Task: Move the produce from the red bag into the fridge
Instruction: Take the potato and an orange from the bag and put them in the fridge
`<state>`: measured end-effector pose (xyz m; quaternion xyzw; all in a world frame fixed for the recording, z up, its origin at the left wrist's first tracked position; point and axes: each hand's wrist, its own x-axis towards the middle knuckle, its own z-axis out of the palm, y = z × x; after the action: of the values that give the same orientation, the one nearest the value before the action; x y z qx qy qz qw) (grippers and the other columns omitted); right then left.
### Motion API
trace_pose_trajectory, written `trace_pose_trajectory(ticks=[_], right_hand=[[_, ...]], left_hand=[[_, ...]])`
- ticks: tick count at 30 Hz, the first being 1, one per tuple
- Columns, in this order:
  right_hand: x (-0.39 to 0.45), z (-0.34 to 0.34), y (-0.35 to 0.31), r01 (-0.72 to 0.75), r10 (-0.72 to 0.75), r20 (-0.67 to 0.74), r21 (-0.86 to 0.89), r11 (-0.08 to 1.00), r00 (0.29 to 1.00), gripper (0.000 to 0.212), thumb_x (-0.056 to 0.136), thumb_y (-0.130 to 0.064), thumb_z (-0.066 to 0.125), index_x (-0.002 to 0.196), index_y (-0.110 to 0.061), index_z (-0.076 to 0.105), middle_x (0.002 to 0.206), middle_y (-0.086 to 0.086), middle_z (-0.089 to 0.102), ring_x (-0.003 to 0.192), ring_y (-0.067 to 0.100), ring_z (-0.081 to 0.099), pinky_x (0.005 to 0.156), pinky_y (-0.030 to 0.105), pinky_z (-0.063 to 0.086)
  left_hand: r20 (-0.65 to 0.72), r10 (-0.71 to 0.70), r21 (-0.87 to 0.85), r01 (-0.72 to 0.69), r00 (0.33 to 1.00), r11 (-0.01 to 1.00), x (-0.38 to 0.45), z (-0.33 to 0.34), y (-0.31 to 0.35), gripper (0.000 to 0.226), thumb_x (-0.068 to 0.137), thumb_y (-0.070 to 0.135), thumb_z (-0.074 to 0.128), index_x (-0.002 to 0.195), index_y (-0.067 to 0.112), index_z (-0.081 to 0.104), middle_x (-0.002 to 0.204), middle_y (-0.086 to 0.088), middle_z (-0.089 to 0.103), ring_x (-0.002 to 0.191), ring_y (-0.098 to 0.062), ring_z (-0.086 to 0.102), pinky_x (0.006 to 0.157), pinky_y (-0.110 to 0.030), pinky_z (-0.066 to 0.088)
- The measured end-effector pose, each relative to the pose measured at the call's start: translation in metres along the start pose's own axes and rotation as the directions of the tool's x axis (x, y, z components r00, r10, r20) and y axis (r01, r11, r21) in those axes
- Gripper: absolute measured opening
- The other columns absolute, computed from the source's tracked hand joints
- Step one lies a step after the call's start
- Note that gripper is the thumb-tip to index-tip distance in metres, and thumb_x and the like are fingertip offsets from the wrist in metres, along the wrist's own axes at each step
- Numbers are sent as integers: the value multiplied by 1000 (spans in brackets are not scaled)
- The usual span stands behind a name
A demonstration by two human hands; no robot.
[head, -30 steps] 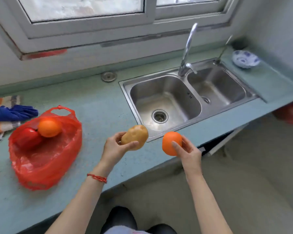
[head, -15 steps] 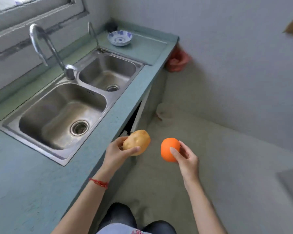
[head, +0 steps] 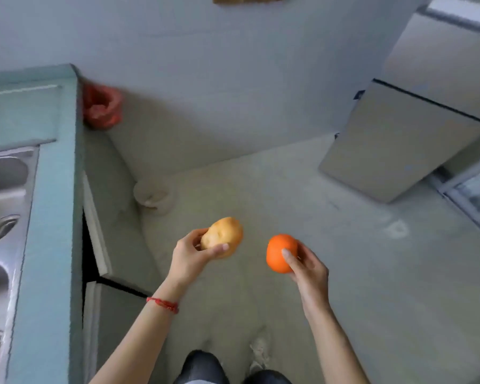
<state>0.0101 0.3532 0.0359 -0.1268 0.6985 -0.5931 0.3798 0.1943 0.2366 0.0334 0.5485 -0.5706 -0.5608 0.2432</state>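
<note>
My left hand grips a tan potato, fingers and thumb curled round it, over the concrete floor. My right hand holds an orange with the thumb across its front. The two hands are level, about a hand's width apart. A grey fridge stands at the upper right with its doors closed. The red bag that held the produce is out of view.
The green counter with the steel sink runs down the left edge. Under it a cabinet door hangs ajar. A red plastic bag lies in the far corner and a pale bowl on the floor.
The view has swung right, away from the counter and the red bag, and the fridge has come into sight. Both hands keep the same hold on the potato and the orange.
</note>
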Motion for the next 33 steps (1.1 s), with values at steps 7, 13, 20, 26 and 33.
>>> trace_pose_trajectory(ticks=[7,13,20,26,33], right_hand=[[13,-76,-2,-19,33,-209,72,997,977,74,48,-50,76,111,-14,64,111,4,67,105,20,62,94,50,48],[49,-133,-17,-7,24,-286,61,998,958,64,56,-44,78,112,-17,64,113,3,66,106,19,61,95,49,47],[104,-191,-43,50,-9,-326,117,992,945,47,76,-15,72,121,-5,58,118,10,62,104,21,61,92,46,50],[157,-216,-66,84,-21,-340,172,982,940,48,77,-13,71,122,-6,57,114,7,62,101,19,61,83,36,51],[256,-222,-102,106,-29,-385,179,978,922,47,77,-15,71,122,-9,57,115,5,61,105,21,60,85,38,52]], left_hand=[[206,18,51,-29,978,998,18,84,28,73,36,58,71,101,24,62,94,2,67,89,-16,63,73,-24,49],[295,28,56,-47,955,997,35,157,60,81,34,57,72,106,20,62,95,1,67,86,-12,63,70,-20,47],[316,73,63,-98,946,993,61,227,97,85,34,58,71,108,18,62,94,0,66,83,-10,62,66,-19,46],[333,91,59,-117,938,991,98,268,129,78,35,58,71,103,21,60,94,2,65,85,-14,62,68,-23,48],[361,128,44,-154,924,987,190,319,178,50,64,25,83,107,15,60,94,0,64,85,-16,62,66,-21,48]])
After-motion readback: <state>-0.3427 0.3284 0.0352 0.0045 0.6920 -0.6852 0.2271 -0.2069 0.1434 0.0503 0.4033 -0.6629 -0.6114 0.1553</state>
